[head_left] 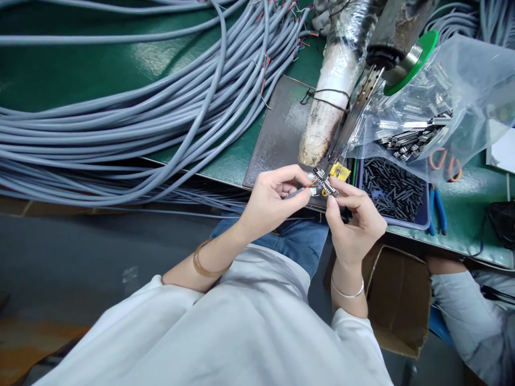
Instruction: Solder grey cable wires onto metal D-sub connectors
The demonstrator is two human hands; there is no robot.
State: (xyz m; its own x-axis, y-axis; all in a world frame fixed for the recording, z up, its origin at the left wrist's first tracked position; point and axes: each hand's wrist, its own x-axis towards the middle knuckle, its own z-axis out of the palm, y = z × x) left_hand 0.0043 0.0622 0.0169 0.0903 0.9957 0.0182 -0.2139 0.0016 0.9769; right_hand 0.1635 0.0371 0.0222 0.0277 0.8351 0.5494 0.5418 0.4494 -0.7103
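Note:
My left hand (273, 201) is closed in a pinch on the end of a grey cable (295, 193) with thin coloured wires showing at its tip. My right hand (354, 220) pinches a small metal connector (325, 183) against those wires. Both hands meet at the table's front edge, just below a wrapped tool tip (322, 139) and a narrow metal strip (354, 115) that slopes down toward the connector. A yellow tag (341, 171) lies right behind the connector.
A thick bundle of grey cables (120, 128) covers the left of the green table (60, 69). A clear bag of metal connectors (422, 128), a tray of small black parts (392, 187), blue-handled pliers (436, 206) and a cardboard box (398, 295) are at the right. Another person's sleeve (466, 311) is at far right.

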